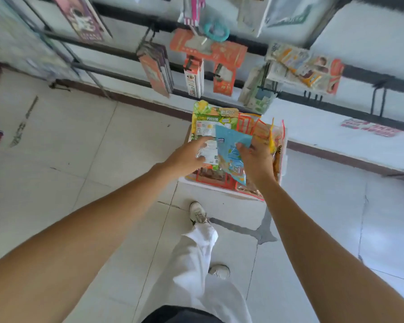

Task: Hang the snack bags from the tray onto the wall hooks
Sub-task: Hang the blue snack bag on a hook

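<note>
My right hand (257,162) pinches the blue bag (231,148); my left hand (188,157) grips the green bag (204,123). Both are above the tray (219,190), frame centre, which is still full. Wall hooks (380,99), upper right, are bare. Most hanging remains.

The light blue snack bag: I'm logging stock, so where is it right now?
Head view, centre-right: the light blue snack bag is pinched by the right hand over the tray, overlapping the green-and-white bag that the left hand touches.
</note>
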`<state>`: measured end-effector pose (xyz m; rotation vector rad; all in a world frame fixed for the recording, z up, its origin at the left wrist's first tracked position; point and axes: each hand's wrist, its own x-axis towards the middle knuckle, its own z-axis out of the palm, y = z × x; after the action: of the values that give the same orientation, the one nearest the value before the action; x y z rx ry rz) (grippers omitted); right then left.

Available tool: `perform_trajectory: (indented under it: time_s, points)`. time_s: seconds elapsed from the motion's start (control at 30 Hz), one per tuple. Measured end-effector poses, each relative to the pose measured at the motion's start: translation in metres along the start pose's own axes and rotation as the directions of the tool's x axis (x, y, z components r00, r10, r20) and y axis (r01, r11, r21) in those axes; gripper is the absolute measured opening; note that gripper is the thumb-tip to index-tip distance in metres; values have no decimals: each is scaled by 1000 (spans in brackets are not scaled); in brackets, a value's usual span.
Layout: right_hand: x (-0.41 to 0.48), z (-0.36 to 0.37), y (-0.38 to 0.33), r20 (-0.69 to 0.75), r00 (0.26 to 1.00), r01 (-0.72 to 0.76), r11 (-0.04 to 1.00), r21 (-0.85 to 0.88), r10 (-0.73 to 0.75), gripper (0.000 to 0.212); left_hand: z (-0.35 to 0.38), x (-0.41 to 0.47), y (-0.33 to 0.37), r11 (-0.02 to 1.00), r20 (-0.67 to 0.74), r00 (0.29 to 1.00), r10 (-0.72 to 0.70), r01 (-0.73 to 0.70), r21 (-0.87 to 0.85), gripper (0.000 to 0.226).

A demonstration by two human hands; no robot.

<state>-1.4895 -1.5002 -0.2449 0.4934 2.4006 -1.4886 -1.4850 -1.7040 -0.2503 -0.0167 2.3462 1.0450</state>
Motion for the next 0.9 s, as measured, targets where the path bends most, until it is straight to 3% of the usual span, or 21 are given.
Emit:
perform_trajectory:
  time_s: [0.1,0.17,0.27,0.33,0.43,0.53,0.6,0.7,0.8,0.9]
  points:
    - [-34,-48,-25,-72,997,54,982,180,-41,5,-1,-18,45,987,-51,998,47,-55,-151,64]
    - [-59,-83,-45,-85,993,103,956,274,-82,7,-5,-31,84,939,-73,997,28,-52,-341,61]
    - [-100,-135,-75,-60,987,159,894,419,-147,17,-11,-59,148,808,9,993,120,-92,-582,55]
    - [-121,-161,-96,-34,985,163,859,485,-167,22,-13,-74,182,659,33,974,224,-127,-742,29]
    - [-154,-209,-119,-98,964,262,831,490,-246,19,-15,-103,238,532,-17,940,340,-208,-821,22]
    - [-181,-252,-132,-236,936,343,817,463,-260,14,-15,-126,292,567,-71,922,381,-294,-770,16]
    - [-191,-271,-134,-373,895,390,835,389,-244,23,-15,-138,322,593,-100,917,387,-331,-734,11]
    - [-205,-294,-134,-583,760,411,907,92,-285,29,-13,-143,357,615,-131,899,417,-386,-687,11]
    - [-216,-309,-131,-647,659,458,887,-60,-384,30,-11,-143,387,604,-141,877,459,-424,-674,12]
    - [-216,-317,-128,-665,530,398,847,-352,-526,38,-3,-142,418,583,-153,861,485,-448,-678,14]
